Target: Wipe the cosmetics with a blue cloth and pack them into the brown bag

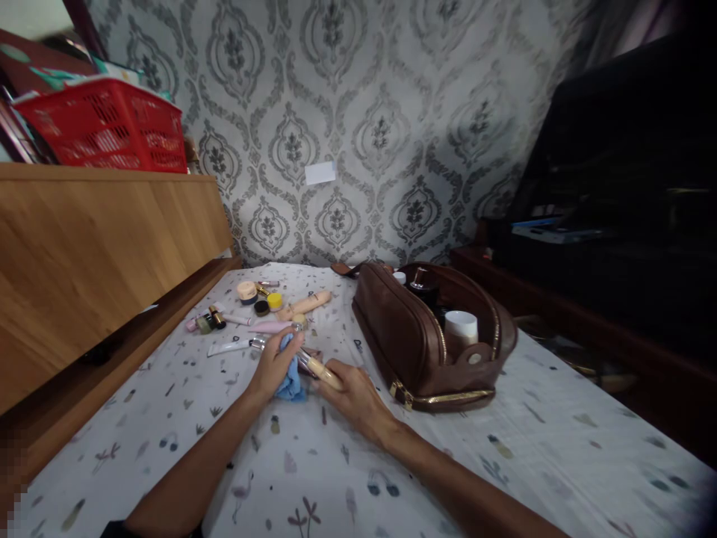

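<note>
L hand (275,364) is closed around a blue cloth (291,382), fingers curled over it and pressing it vs. the upper end of a beige cosmetic tube (320,368). R hand (354,394) grips the same tube lower down, fingers wrapped round its body, tube tilted up-left toward the cloth. Both hands sit close together, nearly touching, low over the white patterned bedsheet (504,463), just left of a brown leather toiletry bag (403,336). Bag lies on the sheet w/ its zip open; a white-capped jar (461,326) and a dark-topped bottle (419,282) stand inside. Behind the hands, a scatter of makeup items on the sheet: a white tube (229,347), a pink tube (269,326), a peach-coloured tube (305,305), a small yellow pot (274,300), a round beige compact (246,291), and a lipstick (216,317) near the left edge. Wooden headboard (101,254) runs along the left; a red plastic basket (106,127) sits on top of it. Grey damask wallpaper (392,112) behind, w/ a small white slip (320,172) stuck on it. Dark furniture at far right, details too dim to tell.
</note>
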Demonstrator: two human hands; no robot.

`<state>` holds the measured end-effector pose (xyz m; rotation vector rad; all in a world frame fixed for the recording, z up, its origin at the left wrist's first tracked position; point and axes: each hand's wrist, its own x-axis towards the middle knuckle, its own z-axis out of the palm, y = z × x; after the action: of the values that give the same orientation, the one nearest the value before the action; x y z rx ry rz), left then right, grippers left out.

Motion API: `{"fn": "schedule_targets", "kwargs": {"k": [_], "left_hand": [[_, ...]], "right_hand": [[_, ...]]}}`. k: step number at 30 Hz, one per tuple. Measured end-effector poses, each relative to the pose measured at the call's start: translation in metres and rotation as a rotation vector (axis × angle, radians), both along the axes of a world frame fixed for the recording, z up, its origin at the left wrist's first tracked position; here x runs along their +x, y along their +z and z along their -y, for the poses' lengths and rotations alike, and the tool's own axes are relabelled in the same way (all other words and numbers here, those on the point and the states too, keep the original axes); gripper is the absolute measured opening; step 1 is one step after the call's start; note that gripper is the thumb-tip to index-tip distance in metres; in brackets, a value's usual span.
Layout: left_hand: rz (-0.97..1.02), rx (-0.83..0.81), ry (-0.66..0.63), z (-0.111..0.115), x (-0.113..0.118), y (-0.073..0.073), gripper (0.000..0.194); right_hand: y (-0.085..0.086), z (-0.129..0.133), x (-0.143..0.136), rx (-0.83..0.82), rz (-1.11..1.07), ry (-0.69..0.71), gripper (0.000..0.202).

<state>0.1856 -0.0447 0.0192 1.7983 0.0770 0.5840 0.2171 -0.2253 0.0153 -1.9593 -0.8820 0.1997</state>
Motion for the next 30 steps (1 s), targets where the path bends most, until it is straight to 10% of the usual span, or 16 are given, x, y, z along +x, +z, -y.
{"fn": "schedule_targets", "kwargs": {"k": [11, 30], "left_hand": [[0.004, 0.060, -0.007, 0.003, -0.002, 0.003, 0.032], [0.017, 0.050, -0.049, 0.005, -0.005, 0.009, 0.035]], "right_hand": [[-0.008, -0.003, 0.006, 0.140, -0.006, 0.154, 0.037], [0.002, -0.004, -0.002, 0.310, -0.831, 0.259, 0.049]]}}
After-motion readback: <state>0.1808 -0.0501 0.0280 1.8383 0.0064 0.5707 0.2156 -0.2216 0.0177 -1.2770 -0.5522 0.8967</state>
